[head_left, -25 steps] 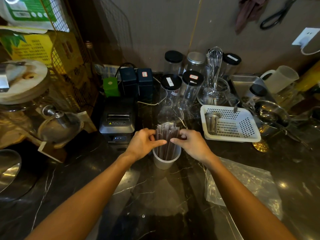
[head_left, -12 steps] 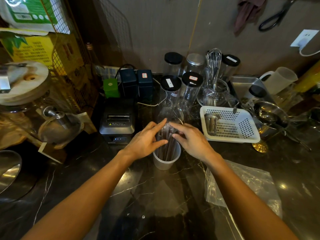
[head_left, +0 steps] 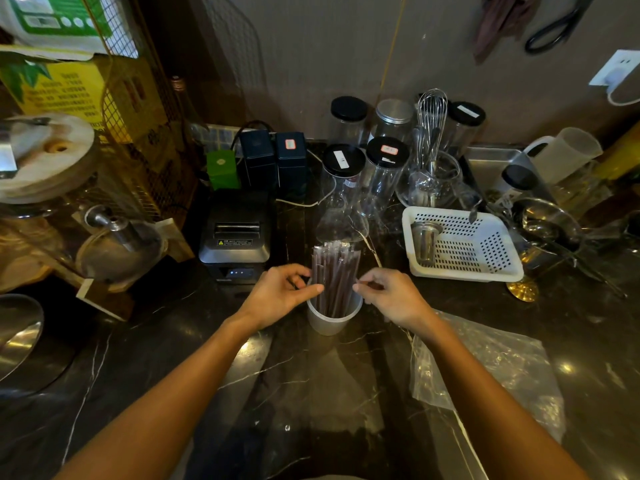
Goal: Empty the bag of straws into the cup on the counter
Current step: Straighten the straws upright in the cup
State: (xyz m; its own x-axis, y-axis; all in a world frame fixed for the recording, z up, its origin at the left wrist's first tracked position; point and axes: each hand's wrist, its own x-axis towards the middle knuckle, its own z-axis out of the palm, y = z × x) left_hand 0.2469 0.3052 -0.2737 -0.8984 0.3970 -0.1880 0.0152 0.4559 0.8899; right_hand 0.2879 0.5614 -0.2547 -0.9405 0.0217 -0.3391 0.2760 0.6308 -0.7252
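Observation:
A white cup [head_left: 332,323] stands on the dark marble counter [head_left: 173,358], just in front of me. A bundle of dark wrapped straws [head_left: 334,271] stands upright in it and rises well above the rim. My left hand [head_left: 280,292] is at the bundle's left side, thumb pressed to the straws and fingers curled behind them. My right hand [head_left: 391,296] is at the right side, fingertips pinched against the bundle's edge. The clear plastic bag [head_left: 485,375] lies flat and empty on the counter under my right forearm.
A black receipt printer [head_left: 237,237] sits behind and left of the cup. Clear jars with black lids [head_left: 346,174] and a glass flask [head_left: 341,223] stand right behind it. A white perforated basket [head_left: 464,251] with a metal cup is at right, metal bowls beyond it.
My hands have come down from the tops of the straws to the bundle's two sides. The straws stand upright in the cup.

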